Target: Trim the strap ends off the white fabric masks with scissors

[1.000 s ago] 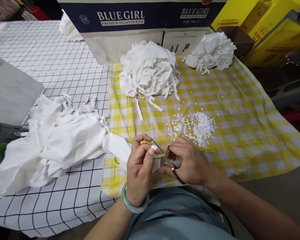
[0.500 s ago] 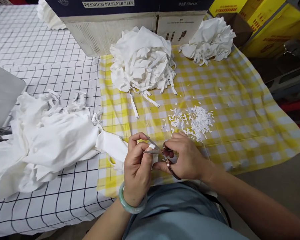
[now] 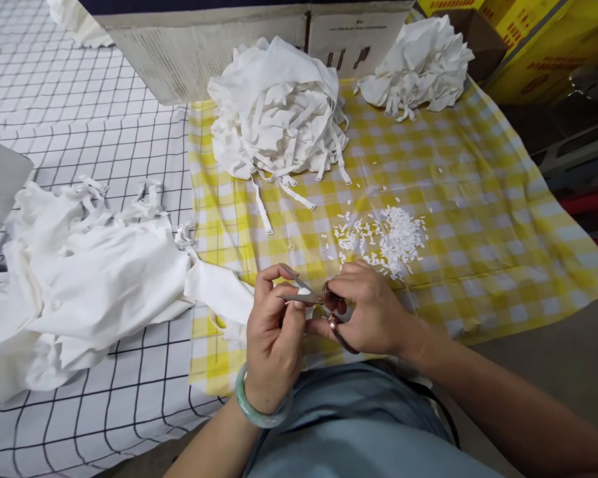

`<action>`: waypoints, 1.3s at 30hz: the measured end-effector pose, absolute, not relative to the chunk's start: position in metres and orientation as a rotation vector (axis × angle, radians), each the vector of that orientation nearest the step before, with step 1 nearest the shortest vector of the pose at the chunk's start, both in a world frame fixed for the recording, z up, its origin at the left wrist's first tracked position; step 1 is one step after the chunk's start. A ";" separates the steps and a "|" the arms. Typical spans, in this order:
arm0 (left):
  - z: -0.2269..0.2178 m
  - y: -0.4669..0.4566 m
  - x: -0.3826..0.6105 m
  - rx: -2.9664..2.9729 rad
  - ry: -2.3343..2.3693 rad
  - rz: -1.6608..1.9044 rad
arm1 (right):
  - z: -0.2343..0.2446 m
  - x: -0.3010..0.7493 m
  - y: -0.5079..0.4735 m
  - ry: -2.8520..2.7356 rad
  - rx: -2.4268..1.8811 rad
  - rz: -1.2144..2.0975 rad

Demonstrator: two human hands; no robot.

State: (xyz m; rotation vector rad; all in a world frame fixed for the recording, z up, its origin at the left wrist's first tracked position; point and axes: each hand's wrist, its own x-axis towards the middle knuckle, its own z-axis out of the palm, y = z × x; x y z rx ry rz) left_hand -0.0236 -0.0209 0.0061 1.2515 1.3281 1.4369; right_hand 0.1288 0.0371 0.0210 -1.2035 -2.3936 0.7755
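Note:
My left hand [image 3: 273,332], with a green bangle on the wrist, pinches a white fabric strip [image 3: 305,292] that runs from a white cloth [image 3: 219,292] lying to the left. My right hand [image 3: 373,312] grips small scissors [image 3: 323,307] by their brown handles. The blades stand apart around the strip's end, just beyond my left fingertips. Both hands hover over the near edge of the yellow checked cloth [image 3: 468,219].
A heap of small white snippets [image 3: 393,239] lies just beyond my right hand. White fabric piles sit at the left [image 3: 80,279], at the back centre [image 3: 279,113] and back right [image 3: 421,63]. Cardboard boxes [image 3: 189,46] line the far edge; yellow boxes [image 3: 543,53] stand at right.
The scissor blades have parted around the strip's end. The view has tipped down, so everything on the table sits slightly higher in the picture; my hands stay together.

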 end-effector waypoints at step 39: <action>0.003 -0.006 -0.164 2.087 1.857 0.589 | -0.004 0.114 0.024 -1.932 -1.161 1.290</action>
